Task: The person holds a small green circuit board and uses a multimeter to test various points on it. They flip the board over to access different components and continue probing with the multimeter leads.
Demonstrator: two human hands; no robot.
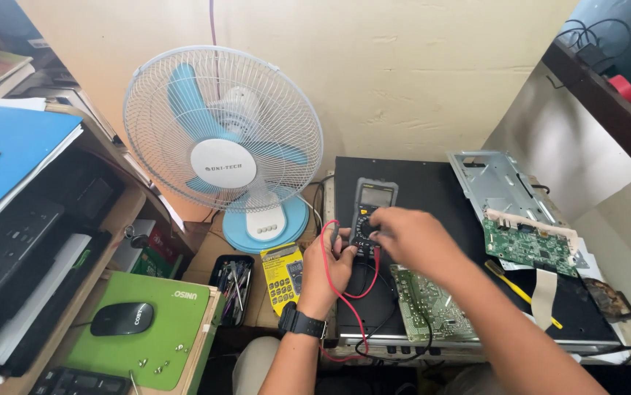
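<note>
Taking the digital multimeter (371,216) as the landmark, far to its left lies a glossy black wireless mouse (122,319) on a matte green mouse pad (156,327) dotted with small loose screws. Nearer, still left of the meter, a black tray of hand tools (232,284) sits beside a yellow blister-pack card (282,276), and behind them stands a desk fan (224,139) with a white wire cage, pale blue blades and a round blue base.

The left hand (330,265), with a black watch at the wrist, curls its fingers around the meter's lower left edge, clamped on the casing and on the red test lead (335,285) that loops down from there. The meter itself is a dark, rounded slab with a grey screen, lying flat on a black flat panel (418,183) with a matte face. The right hand (412,238) covers the meter's lower right part, fingers pinched at its dial.

Just right of the meter and below it lies a green circuit board (429,303) studded with solder points, close to the panel's front edge. Farther right rest a bare stamped metal bracket (492,181), a second green board (529,247) and a yellow-handled screwdriver (522,291). Open panel surface remains behind the meter, toward the rough plaster wall.
</note>
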